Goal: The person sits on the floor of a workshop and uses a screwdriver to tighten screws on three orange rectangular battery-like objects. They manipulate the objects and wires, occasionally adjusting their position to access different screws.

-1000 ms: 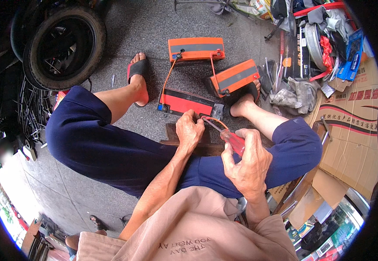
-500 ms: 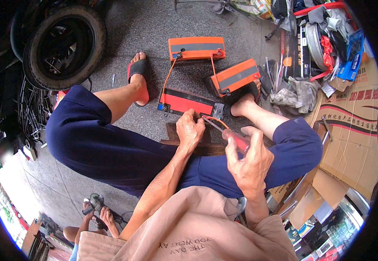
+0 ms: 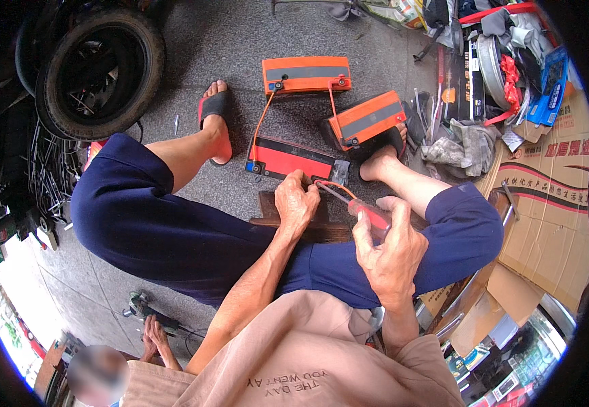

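Observation:
A screwdriver (image 3: 370,216) with a translucent red handle is gripped in my right hand (image 3: 393,254); its shaft slants toward the near right corner of a red-topped battery (image 3: 294,157). Bent at that same corner, my left hand (image 3: 297,202) has its fingers closed together against the battery's near side, and what they pinch is hidden. An orange wire (image 3: 338,186) curves out from beside the screwdriver tip. Beyond stand two orange batteries with grey stripes, one at the far side (image 3: 306,73) and one on the right (image 3: 367,119). Orange wires join the batteries at their terminals.
A dark wooden piece (image 3: 328,232) lies between my knees. A tyre (image 3: 101,74) leans at upper left. Cardboard (image 3: 545,183), rags (image 3: 460,146) and packages crowd the right. At lower left, another person's hands (image 3: 157,339) are near a corded power tool (image 3: 142,305).
The screwdriver handle has turned slightly in my right hand; my left hand stays put. At lower left the other person's hands have come off the power tool, and the person leans into view.

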A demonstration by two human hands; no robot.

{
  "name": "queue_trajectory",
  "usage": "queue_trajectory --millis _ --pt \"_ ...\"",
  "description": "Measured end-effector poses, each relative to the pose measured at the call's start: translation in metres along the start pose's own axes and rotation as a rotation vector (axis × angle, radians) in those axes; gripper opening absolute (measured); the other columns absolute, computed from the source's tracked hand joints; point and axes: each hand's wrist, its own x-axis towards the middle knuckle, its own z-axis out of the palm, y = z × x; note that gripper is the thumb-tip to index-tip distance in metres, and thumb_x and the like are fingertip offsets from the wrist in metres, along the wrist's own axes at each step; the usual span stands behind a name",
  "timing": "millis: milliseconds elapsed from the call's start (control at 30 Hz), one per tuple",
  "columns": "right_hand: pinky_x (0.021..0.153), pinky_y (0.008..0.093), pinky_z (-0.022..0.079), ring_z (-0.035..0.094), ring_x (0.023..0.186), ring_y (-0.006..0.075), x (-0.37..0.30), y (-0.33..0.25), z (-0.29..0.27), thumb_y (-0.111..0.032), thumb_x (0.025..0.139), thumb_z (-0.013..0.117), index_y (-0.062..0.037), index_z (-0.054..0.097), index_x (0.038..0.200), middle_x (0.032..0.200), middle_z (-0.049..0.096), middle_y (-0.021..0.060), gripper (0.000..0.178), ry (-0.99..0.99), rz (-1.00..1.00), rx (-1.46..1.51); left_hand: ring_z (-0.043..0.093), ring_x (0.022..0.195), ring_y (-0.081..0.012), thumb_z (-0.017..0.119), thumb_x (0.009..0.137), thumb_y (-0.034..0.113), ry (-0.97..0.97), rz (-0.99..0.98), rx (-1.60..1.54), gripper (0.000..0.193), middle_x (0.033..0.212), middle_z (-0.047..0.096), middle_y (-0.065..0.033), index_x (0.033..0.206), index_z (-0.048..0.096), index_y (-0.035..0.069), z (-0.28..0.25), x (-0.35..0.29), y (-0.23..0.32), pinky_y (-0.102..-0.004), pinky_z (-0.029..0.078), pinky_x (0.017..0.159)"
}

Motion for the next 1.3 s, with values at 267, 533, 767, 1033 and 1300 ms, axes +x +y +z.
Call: queue_trajectory --millis 267,533,767,1033,1300 --pt "0.067 0.041 0.054 0.068 0.077 0.0357 0.008 -0.003 -0.005 -0.011 0.081 0.073 -0.0021 0.059 0.104 0.089 0.066 0.0172 0.029 -0.018 -0.188 -0.004 0.069 0.077 -0.0333 0.07 0.074 0.017 0.062 0.091 -0.005 0.021 0.081 0.07 -0.0164 0.091 0.069 0.005 0.011 -0.008 0.013 -0.0425 0.054 0.071" --pt "0.067 0.0364 0.054 0.068 0.073 0.0245 0.001 0.012 0.011 -0.024 0.093 0.071 -0.0001 0.063 0.104 0.087 0.069 0.0168 0.028 0.023 0.096 0.115 0.072 0.084 -0.0324 0.078 0.064 0.038 0.211 -0.02 0.137 0.032 0.086 0.073 -0.0157 0.084 0.074 0.014 0.028 -0.001 -0.004 -0.0444 0.056 0.076" --pt "0.067 0.0456 0.054 0.067 0.076 0.0388 0.003 -0.013 0.0 -0.022 0.083 0.075 0.0006 0.063 0.102 0.092 0.067 0.0222 0.032 0.043 -0.248 -0.046 0.062 0.083 -0.0403 0.059 0.072 0.001 0.198 0.052 -0.003 0.015 0.088 0.062 -0.0204 0.087 0.059 0.003 0.034 -0.005 -0.006 -0.0512 0.043 0.074" --pt "0.067 0.0434 0.054 0.067 0.076 0.0372 0.008 -0.003 0.007 -0.026 0.083 0.079 0.0015 0.063 0.104 0.093 0.068 0.0224 0.038 0.021 -0.208 -0.068 0.059 0.084 -0.042 0.058 0.073 -0.001 0.199 0.036 -0.083 0.015 0.091 0.06 -0.0225 0.088 0.057 0.001 0.04 -0.005 -0.005 -0.0519 0.044 0.075" --pt "0.068 0.0436 0.054 0.067 0.077 0.0378 0.001 -0.01 -0.003 -0.026 0.083 0.078 0.001 0.063 0.104 0.093 0.068 0.0229 0.037 -0.016 -0.217 -0.052 0.061 0.085 -0.0438 0.059 0.072 -0.003 0.193 0.013 -0.054 0.015 0.09 0.06 -0.0234 0.087 0.058 0.0 0.035 -0.004 0.0 -0.053 0.048 0.076"
